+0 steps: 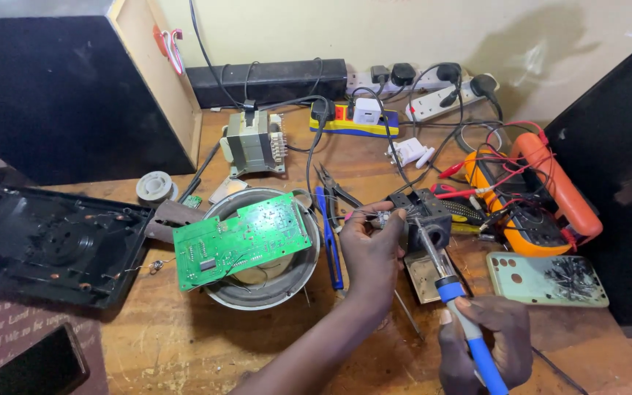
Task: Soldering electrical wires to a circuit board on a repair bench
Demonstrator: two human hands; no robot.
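Your left hand [371, 245] pinches a small metal component with thin wire leads [382, 217], fingertips closed on it just above the black soldering-iron stand [433, 223] at the middle of the wooden bench [184, 344]. Your right hand [488, 340] is wrapped tight round the blue-handled soldering iron [469, 329], its metal shaft angled up toward that component; whether the tip touches it, you cannot tell. To the left, a green rectangular circuit board [243, 238] lies tilted across a round metal bowl [272, 289], with a blue-handled tool [328, 234] just beside the bowl's right rim. A yellow and blue power strip [341, 121] with a white plug block sits at the back near the wall. On the right, an orange multimeter [532, 201] tangled in red leads lies above a pale green phone [546, 279] with a dark floral patch. A black plastic housing [45, 245] fills the left edge, well apart from your hands. Bare wood shows along the near edge between your forearms.
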